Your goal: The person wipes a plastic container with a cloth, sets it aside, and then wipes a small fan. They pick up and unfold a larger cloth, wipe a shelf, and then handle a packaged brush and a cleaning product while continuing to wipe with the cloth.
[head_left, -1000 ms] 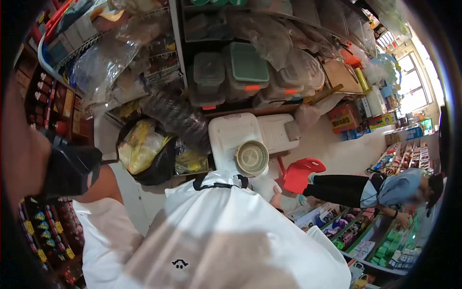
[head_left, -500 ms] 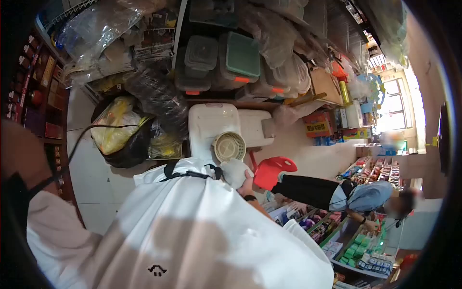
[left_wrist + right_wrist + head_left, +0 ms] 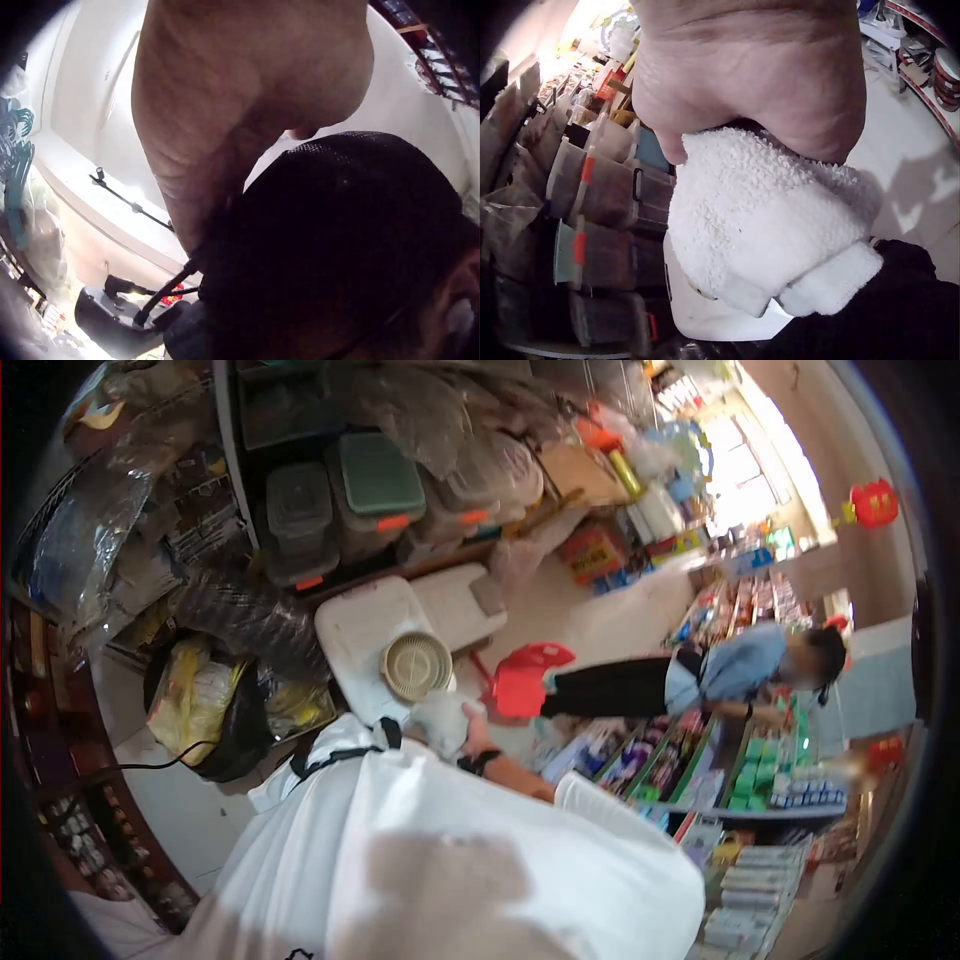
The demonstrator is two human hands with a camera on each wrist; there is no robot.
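Note:
My right hand (image 3: 480, 736) grips a bunched white cloth (image 3: 438, 722) beside the front of the white clothing. Seen from the right wrist, the fluffy cloth (image 3: 742, 210) hangs below the hand (image 3: 757, 82), whose fingertips are mostly hidden. A round, cream slotted basket (image 3: 418, 666) sits on a white lid (image 3: 355, 622) just beyond the cloth. My left hand (image 3: 247, 82) is raised at a dark cap (image 3: 345, 210) in the left wrist view; its fingers are largely out of sight. A black device (image 3: 112, 322) with cables is below it.
A red stool (image 3: 520, 678) stands right of the basket. Lidded bins (image 3: 382, 475) line the shelf behind. On the left is a black bag (image 3: 235, 725) holding yellow plastic. A person in a blue top (image 3: 740, 665) reaches toward goods on the right.
The head view has shifted and tilted, bringing more of the right-hand shelves into sight. The cloth in my right hand shows more fully than at first. The left arm and black device have left the head view.

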